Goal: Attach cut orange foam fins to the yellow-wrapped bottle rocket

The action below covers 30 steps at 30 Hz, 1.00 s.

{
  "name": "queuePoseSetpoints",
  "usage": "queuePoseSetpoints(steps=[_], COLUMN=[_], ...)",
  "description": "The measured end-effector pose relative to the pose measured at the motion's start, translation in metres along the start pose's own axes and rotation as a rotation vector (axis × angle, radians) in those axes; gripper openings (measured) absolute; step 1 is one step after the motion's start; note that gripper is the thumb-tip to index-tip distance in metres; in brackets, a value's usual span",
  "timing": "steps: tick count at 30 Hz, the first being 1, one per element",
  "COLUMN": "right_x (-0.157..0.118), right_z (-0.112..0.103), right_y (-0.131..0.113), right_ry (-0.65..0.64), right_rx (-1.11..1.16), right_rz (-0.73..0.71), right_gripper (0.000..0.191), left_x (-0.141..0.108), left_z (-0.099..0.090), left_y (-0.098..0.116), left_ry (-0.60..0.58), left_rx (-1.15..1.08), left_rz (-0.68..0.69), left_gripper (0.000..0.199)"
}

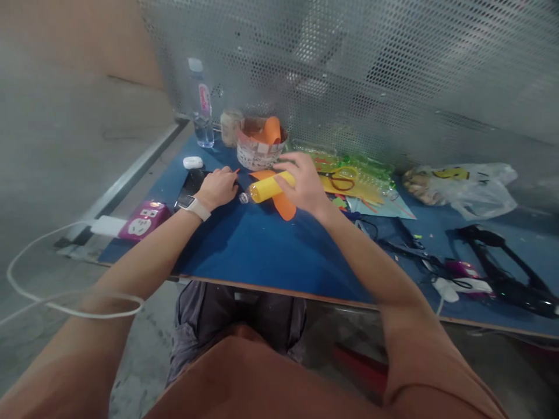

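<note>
A small bottle wrapped in yellow [271, 187] lies tilted over an orange cut-out piece [285, 206] near the middle of the blue table [262, 250]. My right hand [301, 179] is on its far end, with the thumb along the near side and the fingers curled over the top. The clear neck of the bottle points left. To the left, my left hand [218, 187] rests by a black phone [192, 185], fingers bent down, close to a small orange tip [237, 171]. What its fingers hold, if anything, is hidden.
Behind stand a water bottle [203, 110], a jar [231, 128] and a basket [261, 152]. Yellow scissors [341, 178] and green plastic bottles [371, 174] lie right. Further right are a plastic bag [484, 186] and a black headset [506, 267]. A purple power socket [144, 220] sits left.
</note>
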State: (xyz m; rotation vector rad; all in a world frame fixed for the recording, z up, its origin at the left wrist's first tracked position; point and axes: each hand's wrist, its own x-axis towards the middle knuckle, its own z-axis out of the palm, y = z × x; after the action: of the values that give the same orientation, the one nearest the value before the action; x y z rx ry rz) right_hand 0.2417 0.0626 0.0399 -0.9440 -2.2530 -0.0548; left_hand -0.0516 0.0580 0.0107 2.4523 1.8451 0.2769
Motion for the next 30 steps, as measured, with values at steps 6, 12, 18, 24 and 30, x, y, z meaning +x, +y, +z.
queuePoseSetpoints(steps=[6, 12, 18, 24, 30], right_x=[0.071, 0.078, 0.088, 0.101, 0.062], right_z=[0.033, 0.041, 0.044, 0.04, 0.009], right_y=[0.036, 0.044, 0.049, 0.047, 0.001], right_ry=[-0.091, -0.037, -0.073, -0.027, 0.344], right_rx=[-0.1, -0.125, -0.167, -0.08, 0.032], right_rz=[0.213, 0.231, 0.266, 0.274, 0.209], right_gripper=[0.089, 0.095, 0.096, 0.097, 0.077], left_x=[-0.004, -0.006, -0.008, -0.005, -0.006], left_z=[-0.004, -0.012, -0.008, -0.006, -0.008], left_y=[0.006, 0.018, 0.02, 0.017, 0.019], left_ry=[0.034, 0.074, 0.161, 0.224, 0.224], left_rx=[0.02, -0.019, -0.105, -0.192, -0.234], left_rz=[0.046, 0.118, 0.184, 0.21, 0.211], left_gripper=[0.042, 0.037, 0.035, 0.036, 0.036])
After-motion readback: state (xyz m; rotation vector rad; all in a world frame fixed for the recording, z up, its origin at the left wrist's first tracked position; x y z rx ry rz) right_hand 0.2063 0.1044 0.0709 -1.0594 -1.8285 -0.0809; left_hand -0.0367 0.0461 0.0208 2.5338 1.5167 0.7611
